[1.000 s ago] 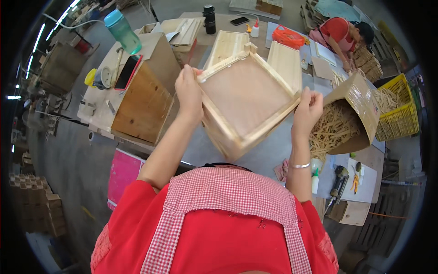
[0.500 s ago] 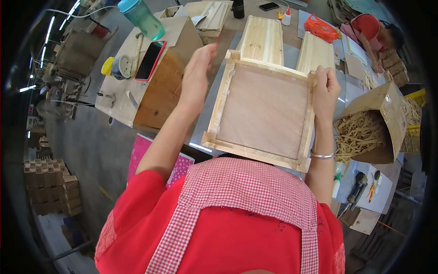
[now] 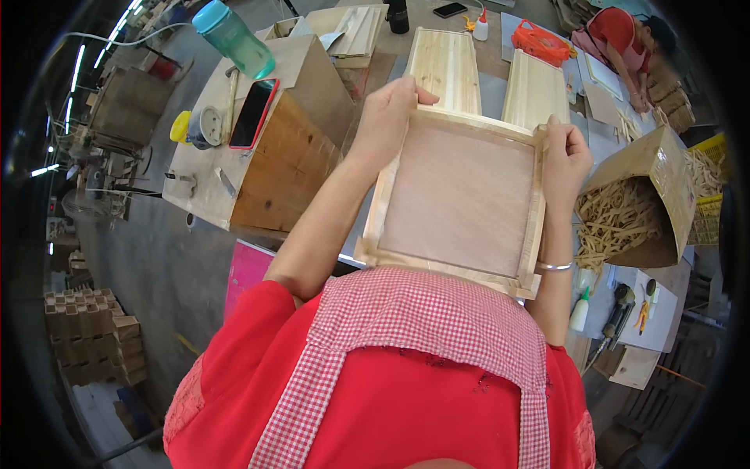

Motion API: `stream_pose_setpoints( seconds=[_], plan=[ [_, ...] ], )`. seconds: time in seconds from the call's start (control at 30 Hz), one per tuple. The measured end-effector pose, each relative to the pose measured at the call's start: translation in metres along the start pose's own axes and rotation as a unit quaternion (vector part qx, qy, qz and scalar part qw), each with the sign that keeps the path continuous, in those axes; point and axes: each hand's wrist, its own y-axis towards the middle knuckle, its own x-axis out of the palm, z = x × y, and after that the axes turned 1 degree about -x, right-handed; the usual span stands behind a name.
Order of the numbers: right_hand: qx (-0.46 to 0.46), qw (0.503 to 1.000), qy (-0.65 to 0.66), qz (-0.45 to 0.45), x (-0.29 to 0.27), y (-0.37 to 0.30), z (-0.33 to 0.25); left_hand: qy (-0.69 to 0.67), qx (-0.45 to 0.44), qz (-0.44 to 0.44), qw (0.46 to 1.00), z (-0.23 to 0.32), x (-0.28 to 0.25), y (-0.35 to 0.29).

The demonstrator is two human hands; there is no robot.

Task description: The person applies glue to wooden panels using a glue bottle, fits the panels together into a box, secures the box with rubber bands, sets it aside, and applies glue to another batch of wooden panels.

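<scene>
Pale wood borders the framed panel, held in front of the checked apron, the left hand grasping its far-left corner and the right hand's fingers curled on its far-right, so the near edge could dip if either grip slackens.
</scene>
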Motion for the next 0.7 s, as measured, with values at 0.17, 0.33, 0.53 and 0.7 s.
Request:
stream_pose_setpoints(
  seconds=[0.17,0.33,0.53,0.7],
  plan=[
    [0.01,1.0,-0.008,-0.023,-0.001,0.0,0.001,0.005,0.066,-0.002,0.998,-0.009,-0.006,0.003],
    [-0.096,0.993,-0.051,0.052,0.001,-0.007,0.002,0.118,0.046,-0.004,0.992,-0.005,-0.013,0.013],
    [0.021,0.993,0.094,0.07,0.007,0.0,-0.001,-0.005,0.037,-0.012,0.999,0.003,-0.007,0.013],
    [-0.014,0.999,0.035,0.0,-0.017,-0.001,0.064,0.048,0.008,0.007,0.999,-0.003,-0.009,0.024]
  ],
)
